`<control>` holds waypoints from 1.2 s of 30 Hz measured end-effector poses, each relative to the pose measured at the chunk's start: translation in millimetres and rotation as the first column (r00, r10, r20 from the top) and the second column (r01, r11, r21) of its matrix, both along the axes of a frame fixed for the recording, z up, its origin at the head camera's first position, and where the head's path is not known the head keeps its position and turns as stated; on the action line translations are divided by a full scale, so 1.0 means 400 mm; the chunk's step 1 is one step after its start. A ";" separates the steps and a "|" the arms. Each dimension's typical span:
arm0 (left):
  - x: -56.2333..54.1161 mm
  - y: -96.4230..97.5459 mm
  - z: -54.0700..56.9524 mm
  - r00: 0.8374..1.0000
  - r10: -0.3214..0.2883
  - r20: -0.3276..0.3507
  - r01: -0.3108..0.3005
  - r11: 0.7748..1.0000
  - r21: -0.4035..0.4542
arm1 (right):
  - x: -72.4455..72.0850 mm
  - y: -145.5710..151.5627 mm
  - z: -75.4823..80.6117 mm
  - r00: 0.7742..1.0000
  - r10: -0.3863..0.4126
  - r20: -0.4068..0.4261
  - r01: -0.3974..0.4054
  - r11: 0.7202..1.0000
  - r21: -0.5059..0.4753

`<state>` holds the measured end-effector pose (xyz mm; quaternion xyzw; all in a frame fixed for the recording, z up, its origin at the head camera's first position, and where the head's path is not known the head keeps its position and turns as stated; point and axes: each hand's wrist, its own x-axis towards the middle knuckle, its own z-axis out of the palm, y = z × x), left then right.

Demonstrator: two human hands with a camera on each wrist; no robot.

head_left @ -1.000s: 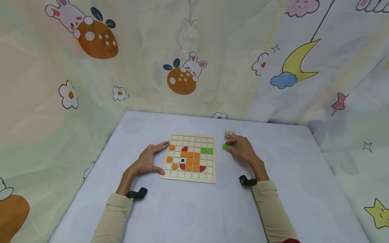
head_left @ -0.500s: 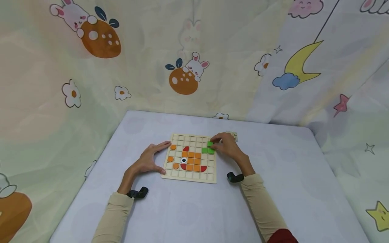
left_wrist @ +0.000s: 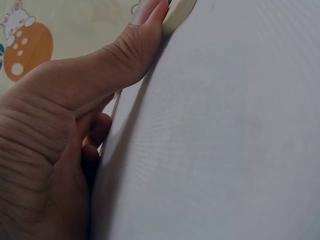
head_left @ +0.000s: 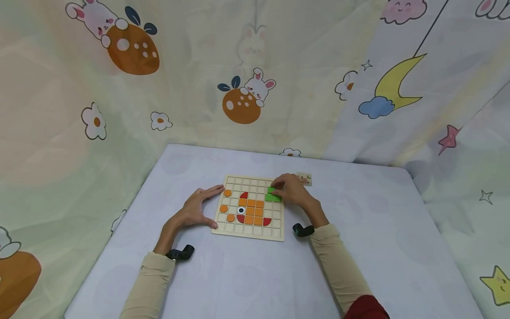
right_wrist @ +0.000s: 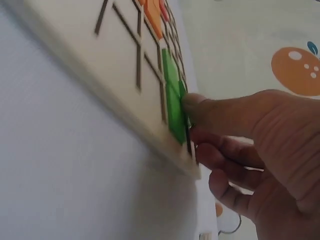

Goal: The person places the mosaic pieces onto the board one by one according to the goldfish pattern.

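Note:
A pale wooden grid board [head_left: 255, 182] lies on the table. It bears orange squares [head_left: 253, 212], red quarter-round pieces [head_left: 267, 221], orange discs [head_left: 224, 208] and a white-and-black eye disc [head_left: 241, 210]. My left hand [head_left: 193, 209] rests at the board's left side, thumb at the near corner and fingers stretched to the edge higher up. At the far right part of the grid, my right hand [head_left: 295, 191] pinches a green square tile [head_left: 270, 190], just beyond two green tiles [head_left: 273, 198] lying side by side. The right wrist view shows thumb and fingertips right at the green tiles [right_wrist: 174, 100].
A small patterned card [head_left: 305, 179] lies past the board's far right corner, partly behind the right hand. The white table [head_left: 247, 274] reaches back to a fabric wall [head_left: 191, 79] printed with bunnies, flowers and a moon.
My right hand has carried the green tile leftward from the table beside the card onto the board's right columns. The left hand has stayed at the board's left edge.

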<state>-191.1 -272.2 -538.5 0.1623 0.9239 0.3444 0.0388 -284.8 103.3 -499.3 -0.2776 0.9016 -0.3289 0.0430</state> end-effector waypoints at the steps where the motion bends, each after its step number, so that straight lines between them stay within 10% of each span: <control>1: 0.001 -0.001 0.001 1.000 0.002 0.001 -0.002 1.000 0.003 | -0.002 -0.008 0.003 1.000 0.002 0.011 -0.002 1.000 0.002; 36: -0.004 0.002 -0.004 1.000 -0.010 0.003 0.010 1.000 0.017 | 0.002 -0.021 0.001 0.999 -0.050 0.016 0.050 0.999 -0.018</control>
